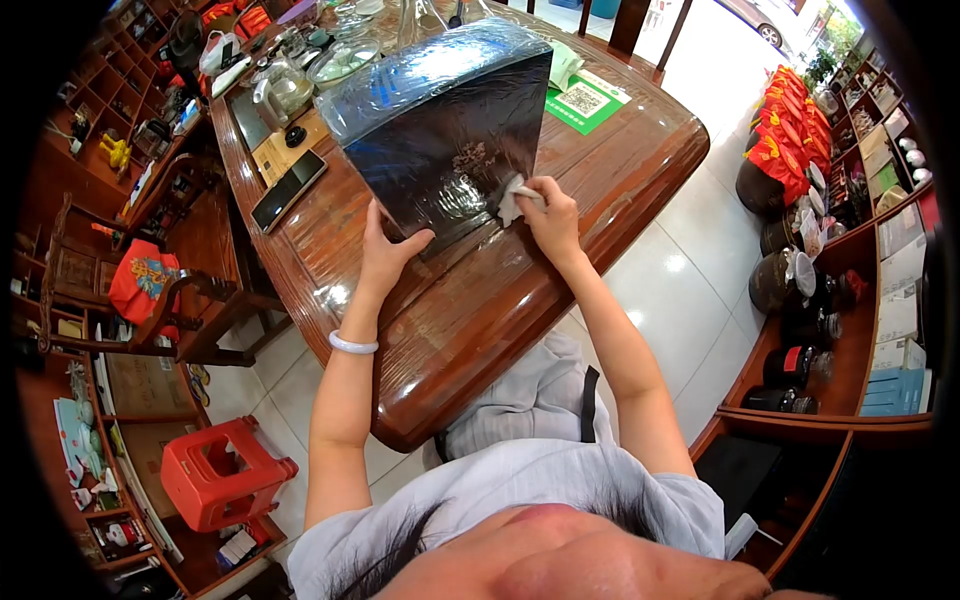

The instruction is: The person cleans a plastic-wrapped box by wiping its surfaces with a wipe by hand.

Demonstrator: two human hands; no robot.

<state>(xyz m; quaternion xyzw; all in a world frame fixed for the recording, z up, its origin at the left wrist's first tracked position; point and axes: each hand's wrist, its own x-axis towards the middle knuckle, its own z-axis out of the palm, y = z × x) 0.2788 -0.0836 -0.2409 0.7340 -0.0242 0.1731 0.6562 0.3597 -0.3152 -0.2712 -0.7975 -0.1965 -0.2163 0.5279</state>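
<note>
A large dark box [440, 140] in clear plastic wrap stands on the wooden table [450, 335], its front face tilted toward me. My left hand [385, 250] grips the box's lower left corner, thumb in front and fingers round the side, partly hidden. A pale bangle [353, 343] circles that wrist. Between the fingers of my right hand [550, 215] is a crumpled white tissue [512, 200], pressed against the lower right of the box's front. Faint gold lettering shows through the shiny wrap beside it.
Left of the box lie a phone [290, 192] and a glass teapot [287, 92]. A green QR-code card [585, 100] lies to its right. On the floor are a red stool [225, 475], a wooden chair [190, 240] and jars with red covers [790, 130].
</note>
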